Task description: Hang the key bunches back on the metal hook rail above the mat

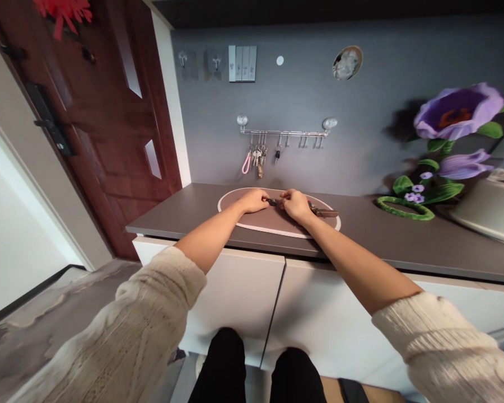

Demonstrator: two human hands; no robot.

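Note:
Both my hands are low over an oval brown mat (pixel 258 223) with a pale rim. The fingers of my left hand (pixel 254 200) are pinched on a small black object (pixel 271 202), perhaps a key fob; its exact kind is too small to tell. My right hand (pixel 295 205) is close beside it, thumb and fingers pressed together at the object's right end. What those right fingers hold is hidden. Just right of that wrist, a flat brown strap-like piece (pixel 326 212) lies on the mat with small dark items by it.
A clear hook rail (pixel 285 133) on the grey wall carries bunches of keys (pixel 259 155) and a small black key item (pixel 278 155). Purple artificial flowers (pixel 457 117) and a white rounded object (pixel 487 207) stand right on the counter (pixel 361 235). A brown door (pixel 105 112) is at left.

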